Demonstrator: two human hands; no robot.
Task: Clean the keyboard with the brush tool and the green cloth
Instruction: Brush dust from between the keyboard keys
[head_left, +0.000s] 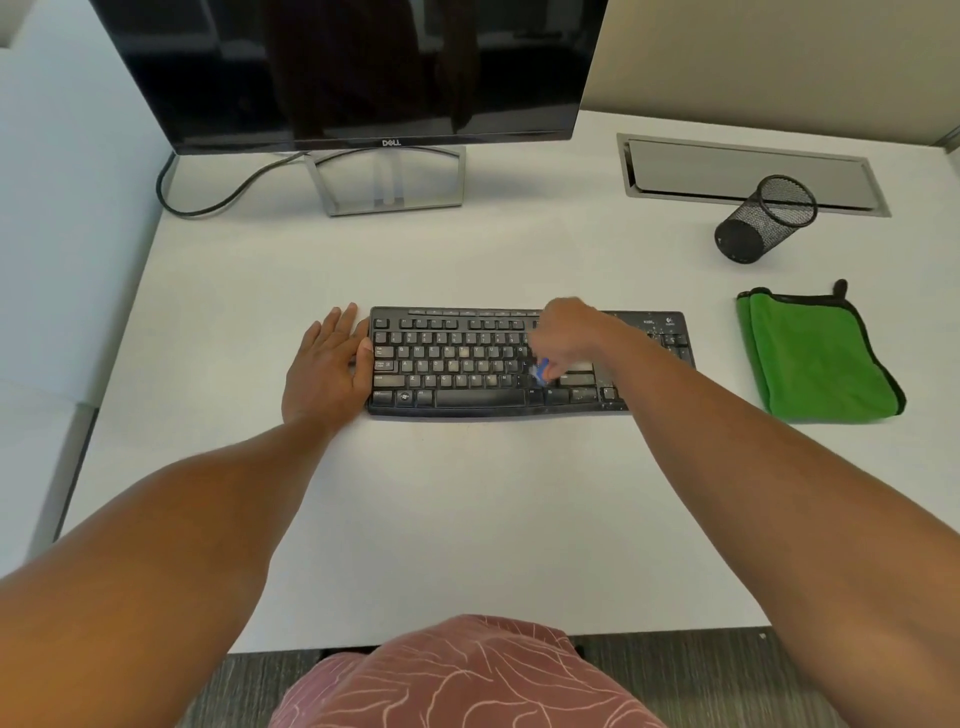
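Keyboard (519, 364): black, dusty, mid-bench (467, 519). Left hand (327, 366): flat, fingers spread, against keyboard's left edge, holding nothing. Right hand (566, 335): blurred, closed on blue brush (542, 370) over the right-centre keys. Cloth (818, 353): green, folded, right of keyboard, apart.
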